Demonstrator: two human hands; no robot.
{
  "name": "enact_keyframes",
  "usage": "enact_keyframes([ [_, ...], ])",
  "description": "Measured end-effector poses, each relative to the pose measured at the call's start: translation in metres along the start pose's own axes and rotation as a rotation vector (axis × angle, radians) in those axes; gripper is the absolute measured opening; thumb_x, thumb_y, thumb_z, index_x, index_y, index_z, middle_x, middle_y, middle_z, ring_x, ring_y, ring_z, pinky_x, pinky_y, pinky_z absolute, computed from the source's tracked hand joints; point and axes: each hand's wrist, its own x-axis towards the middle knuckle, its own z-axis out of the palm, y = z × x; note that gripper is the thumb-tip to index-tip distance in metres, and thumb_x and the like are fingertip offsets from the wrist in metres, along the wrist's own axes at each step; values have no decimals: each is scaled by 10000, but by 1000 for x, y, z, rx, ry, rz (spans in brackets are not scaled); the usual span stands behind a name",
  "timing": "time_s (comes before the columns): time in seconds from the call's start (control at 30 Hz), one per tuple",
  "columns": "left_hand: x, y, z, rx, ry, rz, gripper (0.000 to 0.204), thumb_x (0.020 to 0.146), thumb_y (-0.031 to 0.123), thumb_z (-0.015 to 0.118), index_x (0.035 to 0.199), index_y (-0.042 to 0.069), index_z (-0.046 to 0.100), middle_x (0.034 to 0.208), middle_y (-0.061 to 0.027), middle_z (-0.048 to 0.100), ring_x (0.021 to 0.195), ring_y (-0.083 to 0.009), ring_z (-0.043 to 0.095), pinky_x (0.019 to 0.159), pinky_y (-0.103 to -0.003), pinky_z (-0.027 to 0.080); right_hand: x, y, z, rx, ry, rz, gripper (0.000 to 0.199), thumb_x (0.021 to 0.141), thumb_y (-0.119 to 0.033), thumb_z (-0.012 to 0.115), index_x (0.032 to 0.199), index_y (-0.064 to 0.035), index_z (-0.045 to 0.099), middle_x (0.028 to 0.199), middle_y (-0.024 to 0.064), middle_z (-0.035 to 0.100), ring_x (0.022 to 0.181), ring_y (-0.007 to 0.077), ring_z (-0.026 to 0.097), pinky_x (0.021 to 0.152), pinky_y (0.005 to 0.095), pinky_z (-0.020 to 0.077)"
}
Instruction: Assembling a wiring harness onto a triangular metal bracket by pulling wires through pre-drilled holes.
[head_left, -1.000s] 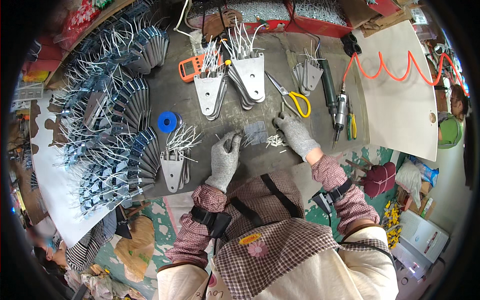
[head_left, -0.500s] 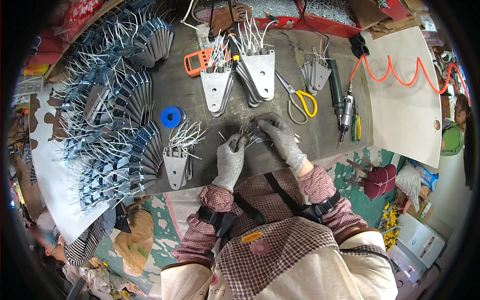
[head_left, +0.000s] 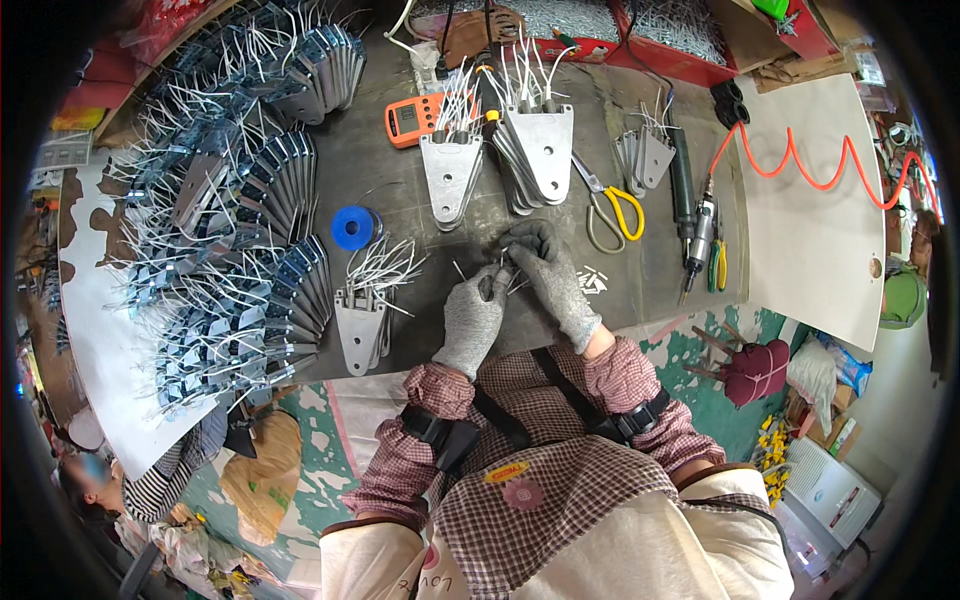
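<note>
Red bins (head_left: 672, 66) hold silvery pieces (head_left: 672, 30); fingers of the left hand (head_left: 475, 318) and right hand (head_left: 552, 278) pinch a tiny pale part (head_left: 504, 259).

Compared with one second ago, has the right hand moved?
Yes: judged against the scissors, the right hand has moved left, toward the left hand.

The grey knitted-cloth gloves (head_left: 470, 328) on the left hand (head_left: 473, 316) and right hand (head_left: 553, 285) present a matt, textured surface. The grey tapered metal plates (head_left: 547, 152) are smooth and dull-finished. The blue round spool (head_left: 350, 228) and orange rectangular meter (head_left: 404, 124) appear plastic. The coiled red hose (head_left: 778, 175) is smooth. The dark grey worktop (head_left: 645, 275) is matt and scuffed.
</note>
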Motion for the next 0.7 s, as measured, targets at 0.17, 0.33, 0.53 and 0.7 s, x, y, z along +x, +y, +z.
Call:
enact_keyframes([
  [0.17,-3,11,-5,70,-29,41,331,1030,359,638,1148,71,751,920,-211,745,883,-429,720,751,-497,576,0,2,-1,-13,-17,-36,226,1000,-28,617,1223,-2,591,1072,88,691,979,146,655,862,287,535],
  [0.33,-5,4,-7,255,62,255,308,1038,320,616,1191,77,727,951,-195,749,861,-410,723,752,-499,574,2,-19,-9,-369,-114,-136,277,988,-42,634,1261,-12,603,1039,151,724,979,215,707,874,350,562],
  [0.53,-5,3,-7,237,50,243,325,1035,303,621,1231,58,707,940,-210,741,845,-416,719,744,-507,567,-3,-15,-9,-342,-192,-29,273,986,-72,648,1253,-17,639,1063,172,745,1003,259,731,867,365,565],
  [0.7,-11,-13,1,-98,5,60,487,1005,182,694,1444,11,570,1096,-209,751,910,-328,754,700,-392,578,-12,-28,-1,-509,-133,-213,293,963,-62,639,1255,-39,647,1097,195,737,1006,346,733,852,411,574],
])
